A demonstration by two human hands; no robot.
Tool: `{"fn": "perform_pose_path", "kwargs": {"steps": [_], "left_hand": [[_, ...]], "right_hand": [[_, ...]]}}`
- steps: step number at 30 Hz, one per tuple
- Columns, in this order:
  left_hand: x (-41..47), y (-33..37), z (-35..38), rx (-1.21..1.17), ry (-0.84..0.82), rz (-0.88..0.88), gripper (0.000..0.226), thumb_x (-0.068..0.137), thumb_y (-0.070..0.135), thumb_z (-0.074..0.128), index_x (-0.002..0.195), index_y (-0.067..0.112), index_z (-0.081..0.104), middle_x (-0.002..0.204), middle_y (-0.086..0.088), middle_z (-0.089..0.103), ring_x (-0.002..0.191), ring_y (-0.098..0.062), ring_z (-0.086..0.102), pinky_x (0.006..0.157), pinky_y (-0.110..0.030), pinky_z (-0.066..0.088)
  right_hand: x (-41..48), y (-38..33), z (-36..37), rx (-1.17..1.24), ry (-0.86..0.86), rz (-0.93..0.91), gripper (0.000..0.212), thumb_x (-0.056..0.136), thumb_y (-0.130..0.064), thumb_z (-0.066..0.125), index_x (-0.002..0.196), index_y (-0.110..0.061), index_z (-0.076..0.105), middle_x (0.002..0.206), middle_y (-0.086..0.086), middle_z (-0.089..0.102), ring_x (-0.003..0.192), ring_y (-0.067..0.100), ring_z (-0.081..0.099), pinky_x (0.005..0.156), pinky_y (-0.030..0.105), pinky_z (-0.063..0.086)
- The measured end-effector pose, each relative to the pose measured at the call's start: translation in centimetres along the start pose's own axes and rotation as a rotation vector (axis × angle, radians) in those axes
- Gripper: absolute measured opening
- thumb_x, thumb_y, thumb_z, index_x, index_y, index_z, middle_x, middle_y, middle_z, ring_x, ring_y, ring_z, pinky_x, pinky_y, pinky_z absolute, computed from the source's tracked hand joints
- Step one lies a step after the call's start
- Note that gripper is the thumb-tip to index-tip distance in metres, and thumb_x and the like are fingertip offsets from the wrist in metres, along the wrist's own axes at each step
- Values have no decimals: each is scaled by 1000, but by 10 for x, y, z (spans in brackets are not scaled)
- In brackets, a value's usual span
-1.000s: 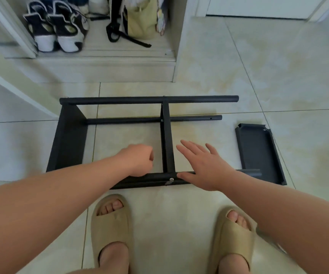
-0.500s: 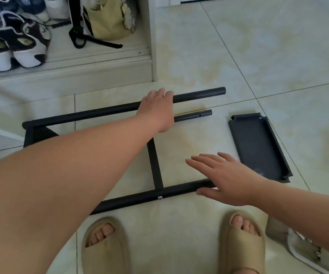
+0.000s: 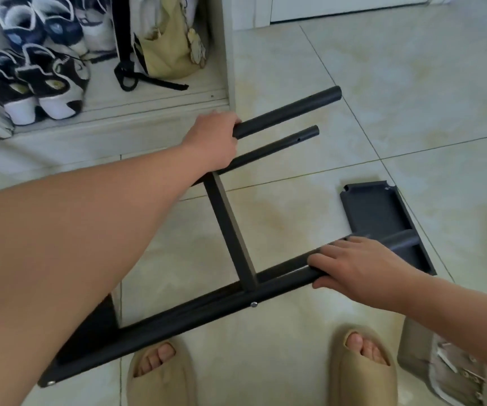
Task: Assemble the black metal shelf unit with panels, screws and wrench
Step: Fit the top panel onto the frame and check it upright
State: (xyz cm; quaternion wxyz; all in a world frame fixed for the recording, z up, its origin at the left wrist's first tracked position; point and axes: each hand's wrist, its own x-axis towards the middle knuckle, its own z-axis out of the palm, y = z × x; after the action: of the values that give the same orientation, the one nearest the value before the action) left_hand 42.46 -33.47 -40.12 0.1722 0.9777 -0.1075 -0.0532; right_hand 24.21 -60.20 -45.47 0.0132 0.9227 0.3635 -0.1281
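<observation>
Pale tiled floor (image 3: 412,98); shoe cabinet (image 3: 225,39) beyond the black frame (image 3: 230,230), which sits at your feet. Loose panel (image 3: 377,209) at the frame's right end. Your left hand (image 3: 213,142) grips its far tube; your right hand (image 3: 359,268) clasps its near tube, thumb under.

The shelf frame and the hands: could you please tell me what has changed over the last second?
The left hand left the near tube, reached away to the far tube and now grips it. The right hand, flat before, now grips the near tube. The loose panel stays on the floor at the right.
</observation>
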Motion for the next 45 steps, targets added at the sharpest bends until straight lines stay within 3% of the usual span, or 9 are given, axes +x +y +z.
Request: {"fn": "perform_pose_path", "kwargs": {"steps": [6,9,15,22,26,31,35,40,45], "left_hand": [[-62,16,-114,-96,282,3,39,98,10,47,136,16,53,119,-11,47,102,-21,43,88,-31,37],[-104,20,-157,-103,417,-53,42,98,10,50,140,15,48,130,-14,45,115,-32,45,96,-39,38],[-193,7,-191,-281,622,-253,47,94,0,53,139,14,44,134,-14,41,120,-33,41,92,-34,35],[-268,-22,-159,-497,652,-470,36,91,-2,58,121,13,48,118,-8,52,104,-24,56,86,-33,48],[-282,-34,-152,-554,583,-509,35,91,1,61,120,17,47,118,-6,56,104,-21,58,90,-33,49],[-296,-44,-147,-590,524,-571,38,90,0,61,123,16,48,117,-7,59,104,-24,59,93,-36,50],[-305,-45,-145,-627,508,-591,39,91,1,61,126,14,50,120,-8,62,112,-29,60,98,-42,52],[-307,-34,-151,-648,539,-646,34,99,19,57,131,12,48,121,-9,61,110,-30,60,89,-41,50],[-308,-26,-151,-629,532,-674,31,103,25,49,131,12,46,115,-8,61,105,-32,60,86,-43,51]], "right_hand": [[-15,2,-94,-281,309,-70,42,95,-50,37,93,-23,69,72,-7,60,62,20,60,59,34,48],[-22,-9,-137,-420,388,-41,34,95,-48,49,89,-21,69,69,-4,57,61,23,55,61,35,43],[-21,-35,-207,-641,479,-6,29,76,-37,83,87,-14,70,76,4,59,75,31,58,96,46,36],[-1,-58,-241,-881,535,-70,7,86,-11,63,91,-8,67,91,11,60,105,38,58,123,55,9],[3,-71,-242,-920,554,-43,34,87,-4,34,96,-4,67,102,15,61,128,39,51,124,56,6],[3,-88,-236,-887,569,-72,33,84,-4,40,96,-4,70,125,17,63,138,36,47,125,52,2],[-6,-108,-235,-664,716,-25,27,79,-3,69,105,-7,72,139,16,57,139,36,46,125,53,15],[-23,-141,-236,121,1058,314,50,83,-2,75,129,-6,54,135,14,50,126,32,49,105,53,43],[-14,-147,-246,1067,694,606,75,98,-18,65,158,-26,20,148,-1,45,140,19,41,106,37,40]]}}
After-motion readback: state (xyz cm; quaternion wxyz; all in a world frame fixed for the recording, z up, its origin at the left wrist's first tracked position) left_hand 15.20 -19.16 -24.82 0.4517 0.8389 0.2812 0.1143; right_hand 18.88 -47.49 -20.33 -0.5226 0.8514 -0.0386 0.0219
